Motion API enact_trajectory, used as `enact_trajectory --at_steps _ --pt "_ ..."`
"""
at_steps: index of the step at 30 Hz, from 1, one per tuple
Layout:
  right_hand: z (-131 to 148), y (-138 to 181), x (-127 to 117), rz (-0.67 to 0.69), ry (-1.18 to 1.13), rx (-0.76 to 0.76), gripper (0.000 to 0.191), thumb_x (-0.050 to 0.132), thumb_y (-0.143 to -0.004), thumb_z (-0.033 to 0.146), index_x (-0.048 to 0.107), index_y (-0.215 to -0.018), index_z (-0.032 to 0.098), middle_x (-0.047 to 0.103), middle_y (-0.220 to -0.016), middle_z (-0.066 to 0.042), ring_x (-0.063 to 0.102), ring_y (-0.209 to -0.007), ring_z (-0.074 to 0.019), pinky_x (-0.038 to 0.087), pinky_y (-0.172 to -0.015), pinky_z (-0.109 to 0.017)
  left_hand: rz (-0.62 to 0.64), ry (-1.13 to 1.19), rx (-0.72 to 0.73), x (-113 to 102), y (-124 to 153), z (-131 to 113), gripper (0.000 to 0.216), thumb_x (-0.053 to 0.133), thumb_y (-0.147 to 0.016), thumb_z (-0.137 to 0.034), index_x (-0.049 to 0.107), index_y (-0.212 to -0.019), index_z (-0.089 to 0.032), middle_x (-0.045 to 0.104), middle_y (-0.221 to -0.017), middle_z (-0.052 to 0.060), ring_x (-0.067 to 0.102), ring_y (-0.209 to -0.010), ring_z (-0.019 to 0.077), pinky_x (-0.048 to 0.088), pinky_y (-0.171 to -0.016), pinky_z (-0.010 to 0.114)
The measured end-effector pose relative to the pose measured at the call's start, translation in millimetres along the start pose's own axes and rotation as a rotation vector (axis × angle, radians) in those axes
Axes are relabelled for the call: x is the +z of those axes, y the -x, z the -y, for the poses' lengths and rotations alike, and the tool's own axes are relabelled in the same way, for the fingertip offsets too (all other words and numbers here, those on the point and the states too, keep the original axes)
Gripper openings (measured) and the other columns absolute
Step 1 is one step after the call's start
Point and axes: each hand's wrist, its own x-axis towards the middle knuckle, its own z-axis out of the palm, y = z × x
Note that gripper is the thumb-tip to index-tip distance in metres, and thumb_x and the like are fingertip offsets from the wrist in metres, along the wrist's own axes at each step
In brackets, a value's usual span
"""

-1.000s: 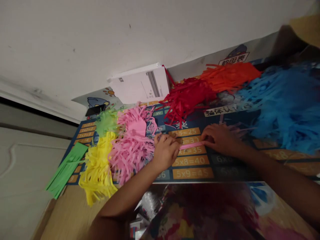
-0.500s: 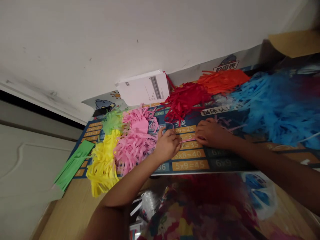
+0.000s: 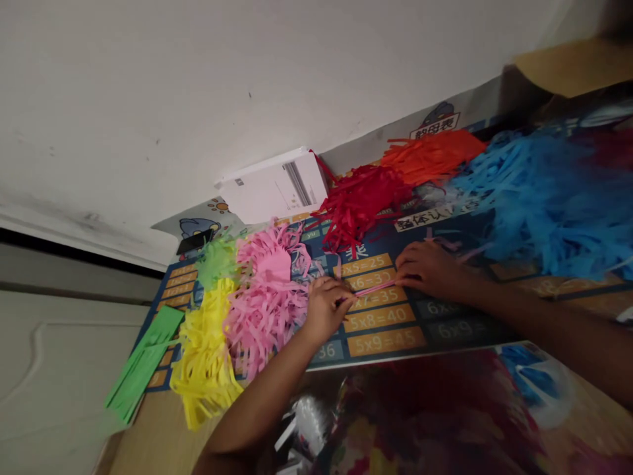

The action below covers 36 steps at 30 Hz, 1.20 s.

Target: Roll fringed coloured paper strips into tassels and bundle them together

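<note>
Head | pink strip (image 3: 376,288) | long axis sideways, slanting up rightward | left hand (image 3: 327,307), right hand (image 3: 429,269) pinching ends

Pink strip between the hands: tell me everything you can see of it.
The pink strip is narrow and looks like paper, with a line along its length that suggests folding or twisting, though blur leaves that unsure. It runs nearly straight between the left hand and the right hand, which both grip it, rising slightly toward the right in the picture. Both ends are hidden. It crosses in front of the orange rows of the printed sheet; whether it touches them is unclear.
</note>
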Motion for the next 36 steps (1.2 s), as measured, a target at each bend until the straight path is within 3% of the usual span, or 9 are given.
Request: enact_trajectory --at_steps 6,15,17,21,27,32,36 --pt "-3 -3 0 0.031 -0.130 0.091 0.022 0.067 -0.090 0.040 0.075 -0.079 0.023 0.069 -0.096 -0.005 0.057 -0.094 -0.0236 0.033 -0.084 -0.039 -0.012 0.038 -0.021 2 -1 3 0.017 0.074 -0.085 -0.029 0.072 -0.071 -0.020 0.073 -0.077 0.003 0.063 -0.083 0.0202 0.043 -0.084 0.036" --pt "12 -12 -7 0.100 0.006 0.174 0.012 0.070 -0.086 0.032 0.072 -0.081 0.021 0.069 -0.098 -0.005 0.056 -0.095 -0.0240 0.029 -0.085 -0.040 0.037 -0.247 -0.024 3 -8 -6 0.011 0.072 -0.083 -0.024 0.069 -0.075 -0.019 0.068 -0.081 0.003 0.059 -0.088 0.0237 0.036 -0.082 0.039" --pt "19 -14 -8 0.087 0.083 0.114 0.005 0.068 -0.086 0.025 0.072 -0.088 0.022 0.070 -0.100 -0.004 0.056 -0.096 -0.0242 0.028 -0.085 -0.042 0.022 -0.306 0.105 4 -7 -7 0.005 0.069 -0.086 -0.021 0.073 -0.090 -0.022 0.071 -0.092 0.004 0.058 -0.094 0.0241 0.034 -0.087 0.042" --pt "32 -15 -7 0.065 0.213 -0.204 0.017 0.057 -0.093 0.013 0.070 -0.093 0.024 0.072 -0.100 -0.002 0.054 -0.105 -0.0227 0.026 -0.092 -0.045 0.007 -0.453 0.402 4 -4 -13 0.025 0.063 -0.093 -0.019 0.073 -0.108 -0.036 0.072 -0.104 0.000 0.055 -0.102 0.0226 0.027 -0.100 0.046" --pt "37 -23 -3 0.084 0.333 -0.341 0.027 0.048 -0.099 0.014 0.067 -0.080 0.019 0.067 -0.081 -0.002 0.052 -0.086 -0.0186 0.030 -0.089 -0.040 0.050 -0.558 0.468 8 -9 -27 0.016 0.060 -0.094 -0.025 0.074 -0.103 -0.024 0.073 -0.099 0.004 0.058 -0.100 0.0227 0.028 -0.103 0.050" --pt "54 -25 -7 0.042 0.306 -0.217 0.023 0.053 -0.097 0.017 0.068 -0.079 0.016 0.068 -0.080 -0.004 0.054 -0.083 -0.0176 0.030 -0.083 -0.038 -0.060 -0.569 0.498 9 -19 -33 0.010 0.061 -0.094 -0.024 0.071 -0.093 -0.021 0.075 -0.086 0.000 0.063 -0.091 0.0191 0.029 -0.103 0.048" --pt "82 -17 -30 -0.016 0.061 0.000 0.026 0.054 -0.096 0.023 0.072 -0.078 0.019 0.072 -0.085 -0.005 0.058 -0.085 -0.0178 0.031 -0.079 -0.036 -0.208 -0.584 0.603 -19 -12 -51 0.008 0.061 -0.095 -0.022 0.069 -0.095 -0.021 0.076 -0.090 0.001 0.066 -0.093 0.0173 0.029 -0.106 0.044"
